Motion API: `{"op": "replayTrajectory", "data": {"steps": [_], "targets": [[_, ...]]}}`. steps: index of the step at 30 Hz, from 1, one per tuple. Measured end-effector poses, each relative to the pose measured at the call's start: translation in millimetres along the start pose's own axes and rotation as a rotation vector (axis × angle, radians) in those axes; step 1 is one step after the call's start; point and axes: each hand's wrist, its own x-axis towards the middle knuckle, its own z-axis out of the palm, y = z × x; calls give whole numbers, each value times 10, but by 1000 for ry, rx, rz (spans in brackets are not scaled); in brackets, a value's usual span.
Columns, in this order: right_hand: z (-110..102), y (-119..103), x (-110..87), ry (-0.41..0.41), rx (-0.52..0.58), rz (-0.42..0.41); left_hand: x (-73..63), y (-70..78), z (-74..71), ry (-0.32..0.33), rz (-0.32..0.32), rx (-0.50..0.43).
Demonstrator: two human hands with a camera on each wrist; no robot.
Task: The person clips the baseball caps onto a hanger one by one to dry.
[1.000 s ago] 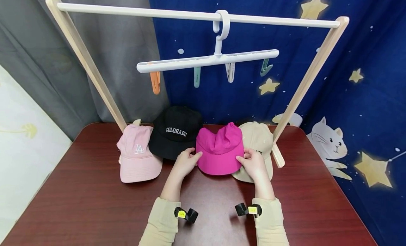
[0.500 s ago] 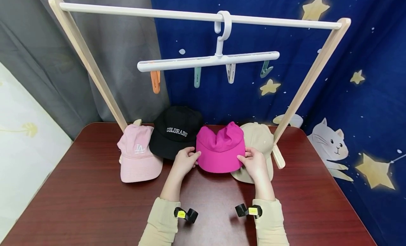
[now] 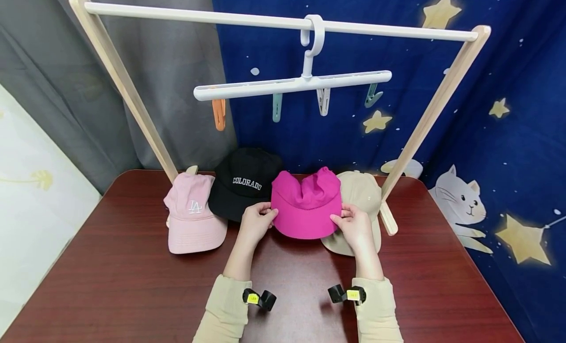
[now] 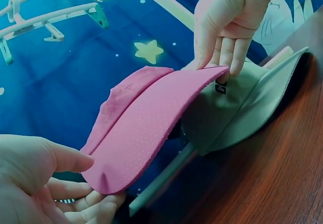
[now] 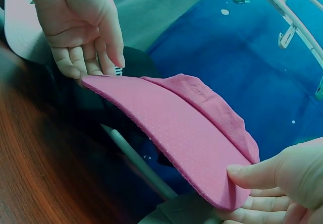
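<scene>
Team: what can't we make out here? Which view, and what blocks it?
Beige cloth cap: front lettering; head view, hidden behind the right hand and bright magenta cloth cap; left wrist view shows only part.
Magenta cap's underside: all views, hidden by its own upper surface.
White plastic clip hanger: right wrist view, cut off by frame edges.
Small rectangular yellow label, left wrist: head view, print too small.

From above, the head view faced forward and down across the table [image 3: 132,289] and wooden rack [image 3: 247,19], while the left and right wrist views looked inward, close up, from opposite sides of the magenta cap [image 4: 144,118] both shared.
</scene>
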Motion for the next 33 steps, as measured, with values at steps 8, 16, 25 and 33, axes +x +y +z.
{"op": "replayTrajectory", "data": {"steps": [8, 16, 25, 33], "targets": [[-4, -17, -5, 26, 62, -3, -19, 29, -6, -14, -2, -37], [6, -19, -8, 56, 130, 14, -29, 51, 2, -95, 3, -124], [14, -37, -14, 70, 170, 0, -21, 42, 2, -105, 15, -182], [8, -47, -4, 58, 225, 26, -90, 209, -56, -135, -4, -199]]}}
